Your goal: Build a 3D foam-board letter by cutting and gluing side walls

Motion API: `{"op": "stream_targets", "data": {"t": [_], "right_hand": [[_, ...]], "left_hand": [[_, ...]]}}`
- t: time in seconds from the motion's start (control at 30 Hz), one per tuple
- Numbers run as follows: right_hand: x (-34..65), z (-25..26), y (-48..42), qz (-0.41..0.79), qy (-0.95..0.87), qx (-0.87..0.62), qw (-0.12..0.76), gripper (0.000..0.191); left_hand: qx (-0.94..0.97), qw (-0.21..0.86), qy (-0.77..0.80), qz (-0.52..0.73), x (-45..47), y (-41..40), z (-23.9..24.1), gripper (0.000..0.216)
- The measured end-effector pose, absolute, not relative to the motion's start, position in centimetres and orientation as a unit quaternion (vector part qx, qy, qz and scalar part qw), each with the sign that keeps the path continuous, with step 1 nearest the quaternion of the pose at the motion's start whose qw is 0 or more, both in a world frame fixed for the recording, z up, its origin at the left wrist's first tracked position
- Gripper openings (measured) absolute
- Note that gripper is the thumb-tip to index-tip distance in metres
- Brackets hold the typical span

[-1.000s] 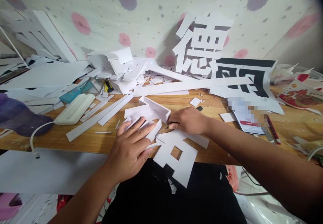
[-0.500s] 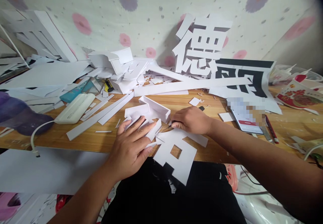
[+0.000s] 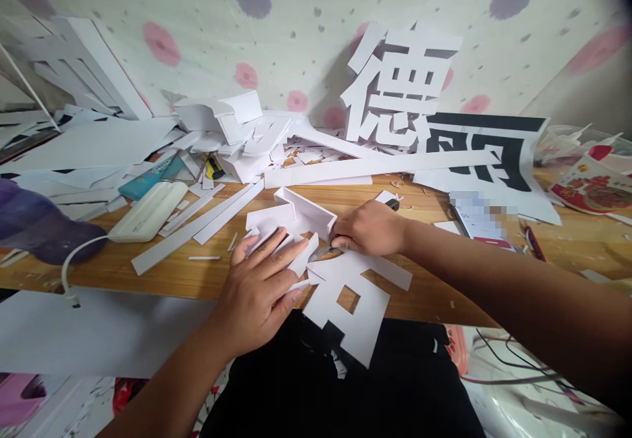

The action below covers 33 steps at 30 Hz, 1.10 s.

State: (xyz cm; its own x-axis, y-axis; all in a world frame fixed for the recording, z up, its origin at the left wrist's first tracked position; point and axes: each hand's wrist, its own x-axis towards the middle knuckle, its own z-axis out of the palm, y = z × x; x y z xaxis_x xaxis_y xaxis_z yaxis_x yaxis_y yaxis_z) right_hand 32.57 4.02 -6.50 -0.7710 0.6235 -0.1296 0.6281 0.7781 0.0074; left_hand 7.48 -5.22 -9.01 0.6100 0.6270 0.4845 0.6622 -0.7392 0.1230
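Observation:
My left hand (image 3: pixel 264 280) lies with fingers spread on a partly built white foam-board letter (image 3: pixel 303 211), pressing it against the table. The letter's upright side walls stand up just beyond the fingers. My right hand (image 3: pixel 370 227) is closed around a craft knife; the dark end of its handle (image 3: pixel 394 205) pokes out behind the hand. The knife's blade (image 3: pixel 324 252) points left, at the gap between the wall and the flat part. That flat cut-out part (image 3: pixel 326 293), with a square hole, reaches over the table's front edge above my lap.
A finished white character (image 3: pixel 395 89) leans on the wall behind. Foam-board strips (image 3: pixel 197 227) and scraps lie at left, near a white power bank (image 3: pixel 148 213) and a purple bottle (image 3: pixel 44 220). A phone (image 3: pixel 481 217), printed sheet (image 3: pixel 498 155) and food tub (image 3: pixel 592 178) stand right.
The right hand with the knife has shifted slightly and the blade shows more clearly by the letter. The left hand stays on the letter. The view has shifted a little.

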Motion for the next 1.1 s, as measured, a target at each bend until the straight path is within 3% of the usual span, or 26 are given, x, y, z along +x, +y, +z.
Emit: {"op": "stream_targets", "data": {"t": [0.33, 0.73, 1.1], "right_hand": [[33.1, -7.2, 4.2, -0.003, 0.946, 0.322, 0.035, 0.042], [31.4, -4.5, 2.9, -0.029, 0.902, 0.404, 0.15, 0.047], [31.8, -4.2, 1.0, -0.041, 0.866, 0.474, 0.157, 0.053]], "left_hand": [[-0.893, 0.019, -0.366, -0.262, 7.6, -5.2, -8.9, 0.016], [-0.893, 0.03, -0.366, -0.261, 7.7, -5.3, -9.2, 0.015], [-0.89, 0.027, -0.372, -0.261, 7.7, -5.2, -9.1, 0.017]]}}
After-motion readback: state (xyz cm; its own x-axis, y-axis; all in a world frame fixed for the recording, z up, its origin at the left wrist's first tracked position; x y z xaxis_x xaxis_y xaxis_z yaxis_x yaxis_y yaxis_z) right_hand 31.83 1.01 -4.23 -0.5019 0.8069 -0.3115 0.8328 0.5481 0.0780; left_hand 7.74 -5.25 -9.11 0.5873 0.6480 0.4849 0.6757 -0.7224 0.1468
